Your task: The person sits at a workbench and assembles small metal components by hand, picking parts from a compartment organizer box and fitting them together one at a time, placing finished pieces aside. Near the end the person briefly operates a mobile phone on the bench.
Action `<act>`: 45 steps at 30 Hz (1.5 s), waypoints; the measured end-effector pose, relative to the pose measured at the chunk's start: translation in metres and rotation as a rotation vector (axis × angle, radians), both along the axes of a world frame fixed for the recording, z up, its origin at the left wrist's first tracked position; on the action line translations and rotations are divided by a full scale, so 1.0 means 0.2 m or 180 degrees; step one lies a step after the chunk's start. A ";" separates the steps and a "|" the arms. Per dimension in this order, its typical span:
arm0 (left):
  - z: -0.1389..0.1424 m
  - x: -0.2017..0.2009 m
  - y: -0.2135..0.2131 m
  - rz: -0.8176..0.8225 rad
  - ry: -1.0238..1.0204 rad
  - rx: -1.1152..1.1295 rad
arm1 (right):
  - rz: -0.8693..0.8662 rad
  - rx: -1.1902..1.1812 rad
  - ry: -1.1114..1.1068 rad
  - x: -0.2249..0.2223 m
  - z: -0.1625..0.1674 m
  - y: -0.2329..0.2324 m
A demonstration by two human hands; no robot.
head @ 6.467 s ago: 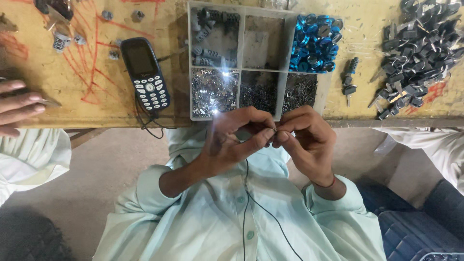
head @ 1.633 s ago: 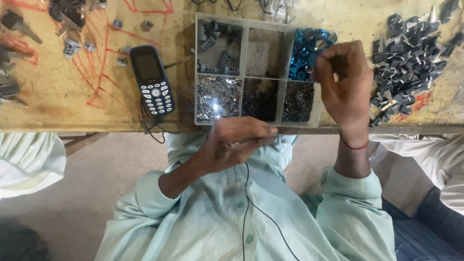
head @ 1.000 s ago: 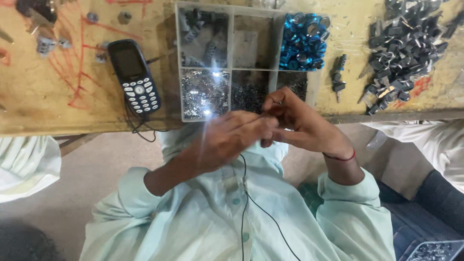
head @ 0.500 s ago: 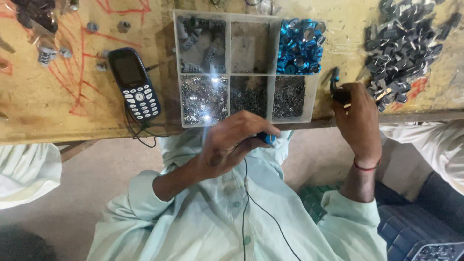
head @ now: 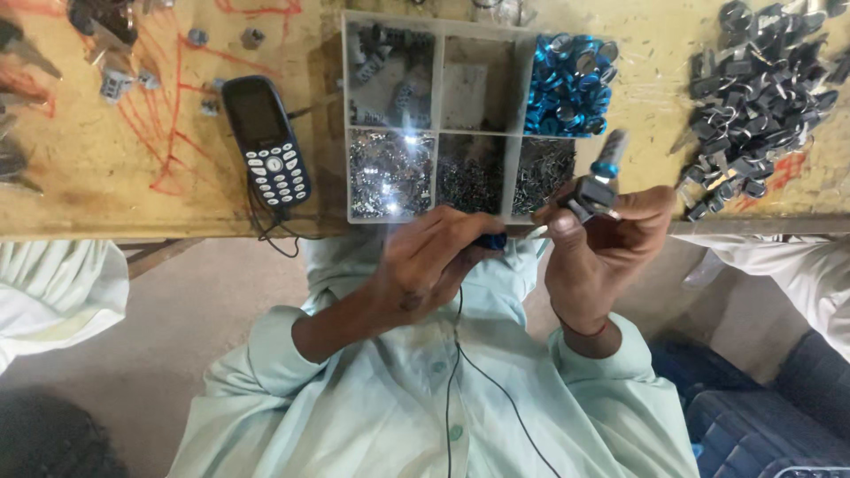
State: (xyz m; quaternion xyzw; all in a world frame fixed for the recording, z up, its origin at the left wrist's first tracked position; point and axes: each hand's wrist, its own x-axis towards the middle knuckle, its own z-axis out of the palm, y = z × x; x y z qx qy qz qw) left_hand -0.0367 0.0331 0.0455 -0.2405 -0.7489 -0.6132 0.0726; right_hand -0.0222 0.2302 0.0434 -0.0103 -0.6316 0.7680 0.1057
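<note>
At the worktop's [head: 159, 177] near edge, our right hand [head: 602, 252] pinches a dark metal part [head: 591, 193]; our left hand [head: 434, 261] closes on what appears a blue piece [head: 492, 241].

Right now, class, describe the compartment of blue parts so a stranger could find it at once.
Start at the yellow worktable, then the clear divided tray at its near edge. Take the top-right compartment: it alone holds bright blue rings, while the others hold grey or dark metal bits.

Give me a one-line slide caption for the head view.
Right hand lifts a small grey-and-blue part beside the left hand, below a parts tray on a yellow bench.
</note>
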 end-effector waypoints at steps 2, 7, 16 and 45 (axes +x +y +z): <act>0.00 0.01 -0.01 0.0136 0.0038 -0.0024 | -0.0040 0.0136 0.0118 -0.01 -0.02 -0.05; -0.05 0.02 -0.02 0.0161 0.0123 0.0106 | -0.0182 0.1588 0.0969 0.01 -0.04 -0.12; -0.10 0.08 -0.04 -0.0358 -0.1686 0.1236 | 0.0657 0.2184 0.1151 -0.03 0.01 -0.05; -0.07 0.15 -0.10 0.0163 0.0498 -0.0188 | 0.0426 0.2746 0.0309 0.13 0.27 -0.19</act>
